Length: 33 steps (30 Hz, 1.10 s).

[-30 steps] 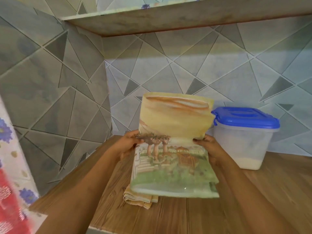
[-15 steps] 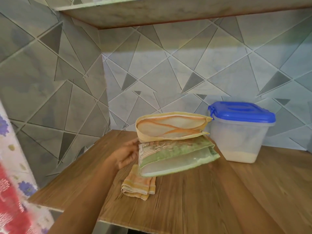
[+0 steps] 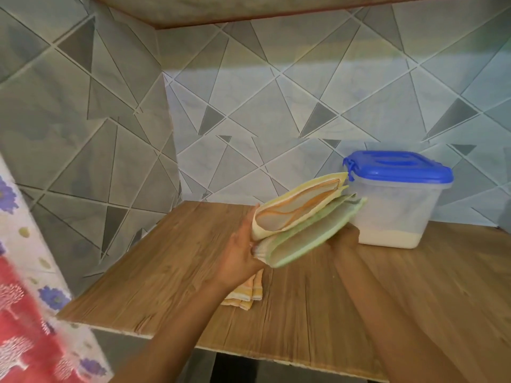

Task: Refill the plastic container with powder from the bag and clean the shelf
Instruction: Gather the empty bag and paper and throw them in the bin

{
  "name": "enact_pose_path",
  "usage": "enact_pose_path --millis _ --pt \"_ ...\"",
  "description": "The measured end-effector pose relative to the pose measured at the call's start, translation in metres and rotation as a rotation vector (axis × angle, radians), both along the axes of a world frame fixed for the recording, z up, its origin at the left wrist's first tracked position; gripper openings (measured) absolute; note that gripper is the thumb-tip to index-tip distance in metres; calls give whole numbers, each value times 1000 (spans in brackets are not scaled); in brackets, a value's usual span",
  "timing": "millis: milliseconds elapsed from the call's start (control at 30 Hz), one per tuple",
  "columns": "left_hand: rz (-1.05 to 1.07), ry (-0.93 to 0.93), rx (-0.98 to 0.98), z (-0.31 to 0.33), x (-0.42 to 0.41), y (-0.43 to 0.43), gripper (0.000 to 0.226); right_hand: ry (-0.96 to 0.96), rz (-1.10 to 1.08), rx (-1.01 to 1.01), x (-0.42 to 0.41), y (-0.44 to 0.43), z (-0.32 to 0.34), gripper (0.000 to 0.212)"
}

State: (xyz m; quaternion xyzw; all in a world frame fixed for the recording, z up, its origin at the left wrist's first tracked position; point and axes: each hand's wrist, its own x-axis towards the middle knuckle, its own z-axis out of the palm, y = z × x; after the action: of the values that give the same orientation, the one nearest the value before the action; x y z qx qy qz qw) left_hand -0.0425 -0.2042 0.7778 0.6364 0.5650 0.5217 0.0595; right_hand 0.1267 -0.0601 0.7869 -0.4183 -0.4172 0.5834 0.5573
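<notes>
A folded yellow and green printed bag (image 3: 301,219) is held flat above the wooden shelf (image 3: 171,266), its folded edge pointing left. My left hand (image 3: 242,251) grips its left end. My right hand (image 3: 344,237) holds it from under the right end, mostly hidden by the bag. Just right of the bag stands a clear plastic container (image 3: 395,208) with a blue lid (image 3: 398,168) shut on it and a thin layer of white powder at the bottom. A folded yellow striped cloth (image 3: 246,293) lies on the shelf under my left wrist.
Grey tiled walls close the shelf at the back and left. An upper shelf (image 3: 249,9) hangs overhead. A flowered red and white curtain (image 3: 30,299) hangs at the left front. The shelf's front edge (image 3: 221,352) runs across below my arms.
The bag went from upright with its picture facing me to folded and lying flat. My right hand left the bag, then returned under its right end. The view shifted left.
</notes>
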Motion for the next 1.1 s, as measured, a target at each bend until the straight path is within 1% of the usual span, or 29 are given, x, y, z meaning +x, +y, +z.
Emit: enact_pose_path --millis 33,100,133,167,233,300,333,400,533,633,667,733,767,833,867,933,967,1000,1067,1100 --pt "26 -130 19 4 1 -1 76 -49 -7 -21 -2 -8 2 16" --pt "35 -383 39 14 -3 -5 48 -122 69 -54 -5 -14 1 24" --pt "34 -469 41 18 -9 -6 37 -167 144 -41 -3 -17 0 29" --pt "42 -518 33 22 -16 -8 27 -258 217 -36 0 -21 0 31" --pt "89 -573 17 29 -25 -13 11 -419 338 36 11 -29 -1 25" --pt "130 -645 15 30 -27 -22 14 -492 414 131 20 -35 0 17" --pt "134 -693 22 29 -27 -28 16 -488 451 163 22 -38 2 14" --pt "161 -781 14 27 -23 -40 18 -410 542 187 23 -43 6 12" --pt "217 -924 -13 18 -13 -76 15 -173 684 121 11 -60 6 7" --pt "319 -990 -23 12 -1 -118 21 -147 739 81 -4 -84 -4 10" --pt "373 -1011 -22 8 3 -133 23 -154 769 76 -10 -93 -10 14" --pt "503 -1042 -17 0 6 -170 24 -165 846 33 -21 -119 -21 25" --pt "562 -1047 -15 -4 6 -190 26 -164 887 12 -28 -134 -28 24" --pt "668 -1033 -23 -15 3 -231 31 -157 967 -13 -44 -167 -40 10" --pt "721 -1022 -22 -21 2 -251 28 -148 1000 -30 -52 -184 -47 7" --pt "828 -1018 -9 -33 1 -290 11 -142 1071 -60 -71 -218 -61 8" --pt "884 -1028 3 -40 -1 -308 6 -150 1099 -72 -80 -234 -69 9" --pt "931 -1032 9 -47 -3 -324 6 -159 1118 -84 -89 -249 -77 9" --pt "1012 -1042 -4 -63 -11 -352 22 -192 1149 -107 -108 -276 -97 12" --pt "1038 -1055 -15 -73 -16 -365 31 -217 1160 -116 -117 -289 -107 22"
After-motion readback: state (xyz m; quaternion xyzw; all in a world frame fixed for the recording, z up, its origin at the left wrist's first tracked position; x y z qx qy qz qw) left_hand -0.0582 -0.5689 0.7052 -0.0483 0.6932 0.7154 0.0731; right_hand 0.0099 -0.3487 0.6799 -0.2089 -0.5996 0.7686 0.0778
